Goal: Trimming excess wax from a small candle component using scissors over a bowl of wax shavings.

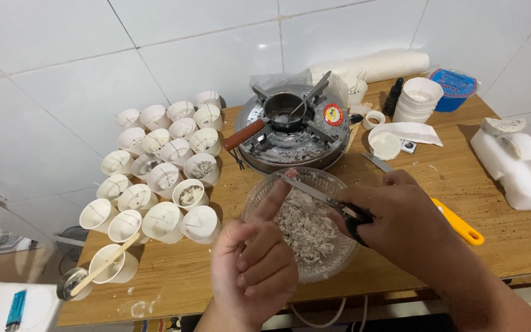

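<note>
**Two hands over a bowl of shavings**

Two hands work above the clear glass bowl [333, 184], which sits near the front edge of the wooden table [493, 240], just in front of the small metal stove [293, 138]. My right hand [401, 218] is closed around the black handles of a pair of scissors [324, 198], blades pointing left across the bowl. My left hand [256, 264] has its lower fingers curled in and the forefinger raised toward the blade tips, where a small pinkish piece [291, 174] sits; whether I pinch it I cannot tell.

The pale shavings [305, 227] heaped in the bowl look light, soft and crumbly, likely waxy and easily scattered, so I judge the bowl is best gripped by its rim. The scissors are stiff and sharp; the handles are the safe hold.

To the left stand many white paper cups [167, 178], their contents hard to make out. My palm hides the scissor handles, and my forearms are cut off at the near edge.
</note>
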